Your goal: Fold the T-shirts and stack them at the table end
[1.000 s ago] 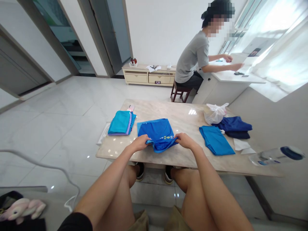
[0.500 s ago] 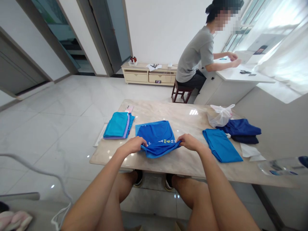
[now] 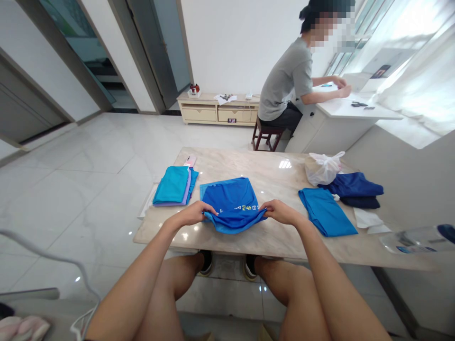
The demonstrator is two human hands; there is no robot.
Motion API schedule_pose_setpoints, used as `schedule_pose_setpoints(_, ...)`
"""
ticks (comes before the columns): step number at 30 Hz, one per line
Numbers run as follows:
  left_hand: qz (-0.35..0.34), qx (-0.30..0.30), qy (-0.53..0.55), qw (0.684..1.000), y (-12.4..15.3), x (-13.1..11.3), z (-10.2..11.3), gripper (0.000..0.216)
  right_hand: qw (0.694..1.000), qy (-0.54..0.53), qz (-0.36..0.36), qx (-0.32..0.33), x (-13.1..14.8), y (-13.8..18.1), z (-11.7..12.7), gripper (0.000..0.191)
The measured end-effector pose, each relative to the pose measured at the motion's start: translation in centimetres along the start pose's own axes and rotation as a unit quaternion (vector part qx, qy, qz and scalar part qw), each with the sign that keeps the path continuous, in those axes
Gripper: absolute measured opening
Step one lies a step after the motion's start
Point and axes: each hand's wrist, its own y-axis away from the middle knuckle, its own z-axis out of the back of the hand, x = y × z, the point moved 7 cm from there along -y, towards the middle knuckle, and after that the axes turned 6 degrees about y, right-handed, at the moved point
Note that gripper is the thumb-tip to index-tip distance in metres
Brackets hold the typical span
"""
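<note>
Blue shirt [image 3: 231, 201] sits near the front edge of the tabletop [image 3: 273, 239], roughly mid-width, and I've got both hands on it. My left hand [image 3: 194, 214] is pinched tight on the near-left corner and my right hand [image 3: 280, 211] on the near-right one, with the near hem lifted off the top. A folded teal stack [image 3: 172, 184] lies toward the left edge. Another blue garment [image 3: 327, 212] lies toward the right edge, with a navy pile [image 3: 355, 187] and a white plastic bag [image 3: 323, 168] behind it. A person in a grey tee [image 3: 287, 80] sits at a white counter beyond the table.
</note>
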Motion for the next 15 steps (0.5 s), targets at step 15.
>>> schedule_pose_setpoints(15,0.006,-0.016,0.011,1.0,0.0,0.4,0.5,0.034,0.997,0.037,-0.035,0.065,-0.7,1.6,0.5,0.025)
